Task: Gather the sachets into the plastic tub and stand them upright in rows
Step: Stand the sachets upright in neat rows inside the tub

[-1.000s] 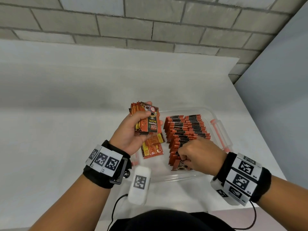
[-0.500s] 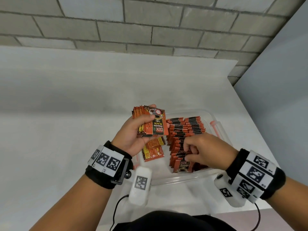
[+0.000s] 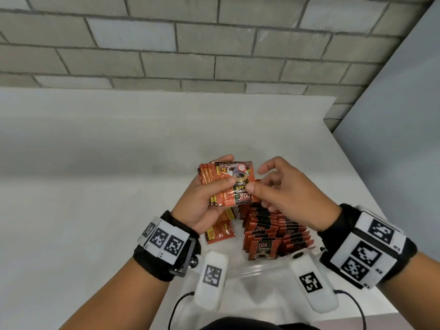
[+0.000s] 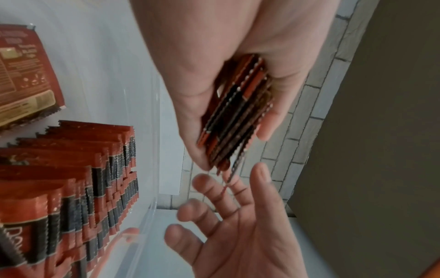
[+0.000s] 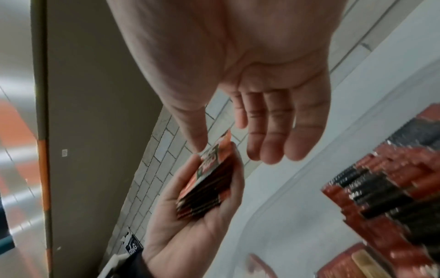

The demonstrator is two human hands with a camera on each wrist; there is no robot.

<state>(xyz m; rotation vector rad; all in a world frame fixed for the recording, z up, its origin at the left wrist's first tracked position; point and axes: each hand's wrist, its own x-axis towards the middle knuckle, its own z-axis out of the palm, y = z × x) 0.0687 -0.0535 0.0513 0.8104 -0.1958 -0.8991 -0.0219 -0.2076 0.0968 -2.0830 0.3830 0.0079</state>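
My left hand (image 3: 221,184) grips a stack of orange-and-black sachets (image 3: 238,172) above the clear plastic tub (image 3: 257,270). My right hand (image 3: 281,186) is beside the stack with its fingers straight and spread, and its thumb touches the top sachet. In the right wrist view the thumb tip rests on the stack (image 5: 209,188) while the fingers stay apart from it. Rows of upright sachets (image 3: 273,232) fill the tub's right half, also seen in the left wrist view (image 4: 71,188). A few sachets lie flat (image 3: 220,232) in the tub's left part.
The tub sits near the front right corner of a white table (image 3: 119,210). A brick wall (image 3: 190,44) stands behind and a grey panel (image 3: 404,115) to the right. Camera cables hang below my wrists at the table's front edge.
My right hand has lifted off the upright rows in the tub and come up to the stack. The left hand has kept the stack, raising it slightly.
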